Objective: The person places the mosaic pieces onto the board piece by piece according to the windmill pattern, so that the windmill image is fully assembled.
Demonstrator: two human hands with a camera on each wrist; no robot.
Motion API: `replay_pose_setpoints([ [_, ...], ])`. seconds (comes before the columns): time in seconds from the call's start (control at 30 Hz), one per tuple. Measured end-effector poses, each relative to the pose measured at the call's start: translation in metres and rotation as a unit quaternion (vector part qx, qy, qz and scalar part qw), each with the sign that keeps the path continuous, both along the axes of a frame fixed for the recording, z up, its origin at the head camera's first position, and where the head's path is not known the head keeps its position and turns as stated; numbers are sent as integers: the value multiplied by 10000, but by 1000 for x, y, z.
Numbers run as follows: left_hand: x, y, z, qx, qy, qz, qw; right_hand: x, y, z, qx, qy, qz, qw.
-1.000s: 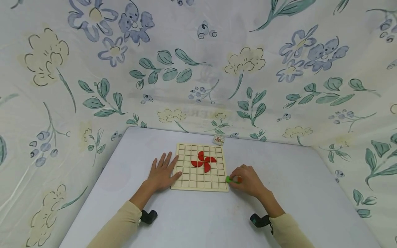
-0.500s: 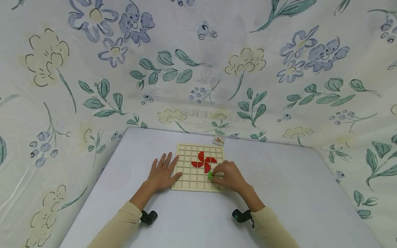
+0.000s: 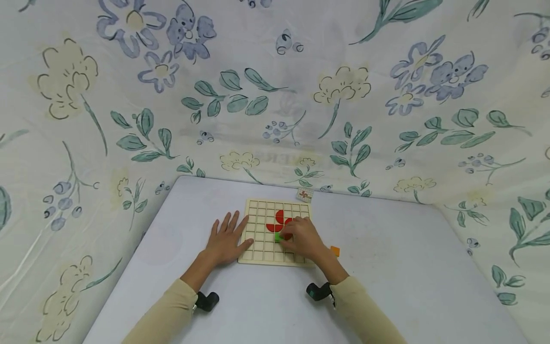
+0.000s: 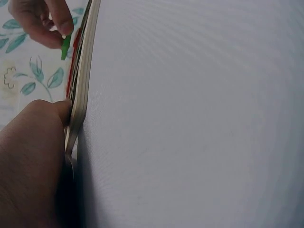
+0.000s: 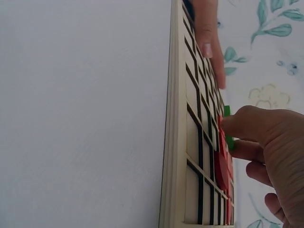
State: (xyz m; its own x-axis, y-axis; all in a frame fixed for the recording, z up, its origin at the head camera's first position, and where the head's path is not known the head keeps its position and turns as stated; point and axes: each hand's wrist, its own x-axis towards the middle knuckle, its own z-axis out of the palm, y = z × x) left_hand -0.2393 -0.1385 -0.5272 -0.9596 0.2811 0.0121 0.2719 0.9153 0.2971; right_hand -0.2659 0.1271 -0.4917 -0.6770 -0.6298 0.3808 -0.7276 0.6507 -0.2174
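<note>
A square wooden grid board (image 3: 266, 256) lies on the white table, with red curved pieces (image 3: 274, 228) set in a pinwheel near its middle. My left hand (image 3: 225, 246) rests flat at the board's left side, fingers spread and thumb over the edge. Over the board, my right hand (image 3: 304, 239) pinches a small green piece (image 3: 278, 237) between thumb and fingers, just below the red pinwheel in the head view. That hand covers part of the red pieces. In the right wrist view the green piece (image 5: 229, 142) stands close to the red ones.
An orange square piece (image 3: 335, 251) lies on the table right of the board, beside my right wrist. Behind the board's far right corner is a small card (image 3: 305, 194) with a red pinwheel picture. Flower-patterned cloth (image 3: 275, 119) rises behind the white table (image 3: 395, 267).
My right hand has moved left from the board's right edge to its middle, carrying the green piece. The orange piece now shows on the table. The left hand stays in place.
</note>
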Motion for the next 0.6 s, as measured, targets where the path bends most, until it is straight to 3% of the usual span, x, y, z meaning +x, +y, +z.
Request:
replay_pose_setpoints([
  [0.33,1,2,1,-21,-2,-25,10000,-3,-5,-3,540,287,-58,9981],
  [0.6,2,2,2,-4,69,4,10000,0,-6,-5,687,203,-153,9973],
])
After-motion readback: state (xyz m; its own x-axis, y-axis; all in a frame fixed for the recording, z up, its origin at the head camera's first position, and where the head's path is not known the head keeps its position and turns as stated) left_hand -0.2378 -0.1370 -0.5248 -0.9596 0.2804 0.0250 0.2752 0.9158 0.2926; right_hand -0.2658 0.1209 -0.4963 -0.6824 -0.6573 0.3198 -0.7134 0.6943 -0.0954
